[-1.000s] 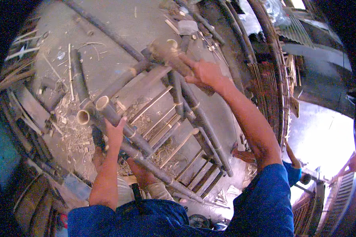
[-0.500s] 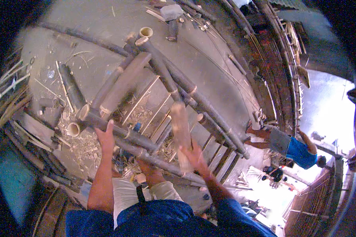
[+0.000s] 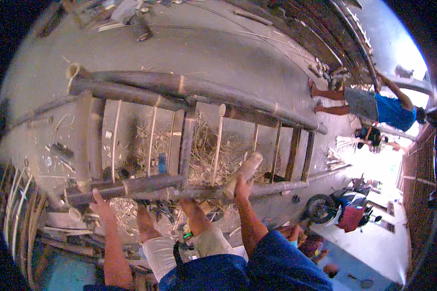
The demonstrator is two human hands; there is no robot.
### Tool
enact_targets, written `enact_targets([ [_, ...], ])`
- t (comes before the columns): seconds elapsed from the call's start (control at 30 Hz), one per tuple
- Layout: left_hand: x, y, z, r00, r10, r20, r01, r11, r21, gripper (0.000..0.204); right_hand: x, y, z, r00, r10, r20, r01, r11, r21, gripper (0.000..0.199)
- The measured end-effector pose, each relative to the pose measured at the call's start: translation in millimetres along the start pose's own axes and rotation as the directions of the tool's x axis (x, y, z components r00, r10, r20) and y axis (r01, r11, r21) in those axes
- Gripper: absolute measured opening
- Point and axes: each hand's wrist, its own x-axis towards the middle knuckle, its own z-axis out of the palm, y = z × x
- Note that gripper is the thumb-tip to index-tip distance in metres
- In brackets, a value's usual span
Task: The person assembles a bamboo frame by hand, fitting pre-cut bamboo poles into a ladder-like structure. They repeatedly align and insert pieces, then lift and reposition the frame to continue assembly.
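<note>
A long bamboo frame (image 3: 189, 140) lies across the concrete floor (image 3: 218, 53), built of thick dark poles along its far and near sides with thin pale slats and flat boards running between them. Its near pole (image 3: 179, 193) runs in front of the person's knees. Through the gaps in the frame a heap of dry shavings and straw (image 3: 204, 150) shows on the floor, with a small blue can-like thing (image 3: 161, 162) standing among it; what is in it cannot be told.

Further off, at the upper right, another person in a blue shirt (image 3: 391, 111) bends over, and a motorbike (image 3: 342, 208) stands at the right.

The left hand (image 3: 101, 206) is closed over the near pole toward its left end, fingers wrapped on top. The right hand (image 3: 243, 186) grips a short pale wooden block (image 3: 243, 173) firmly at its lower end, the block tilted up and to the right, its lower part touching the near pole.

At the far left end of the frame a hollow cut pole end (image 3: 73, 72) opens like a cup; its inside is too dark to read.
</note>
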Motion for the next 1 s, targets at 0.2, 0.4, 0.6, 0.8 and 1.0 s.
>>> enact_targets([
  [0.2,3.1,9.2,-9.0,0.999,-0.023,-0.046,0.024,0.999,0.037,0.090,95.4,14.4,97.6,0.982,0.043,-0.181,0.013,0.954,0.298,0.099],
  [0.4,7.0,-0.1,-15.9,0.997,-0.014,-0.073,0.023,0.993,0.116,0.075,157.2,41.9,144.4,0.875,0.044,0.482,-0.138,0.977,0.160,0.079],
  [0.6,5.0,5.2,-2.6,0.986,0.047,-0.158,0.026,0.902,0.431,0.053,160.8,9.2,122.9,0.725,0.204,0.657,-0.531,0.774,0.346,0.061],
  [0.8,-43.3,37.0,55.8,0.948,0.123,-0.293,-0.022,0.945,0.326,0.074,175.4,10.7,104.1,0.835,0.226,0.502,-0.465,0.778,0.423,0.076],
  [1.0,-44.1,34.3,56.4,0.973,0.030,-0.227,0.006,0.987,0.159,0.072,116.1,-17.1,80.9,0.989,0.005,0.146,-0.037,0.976,0.217,0.093],
])
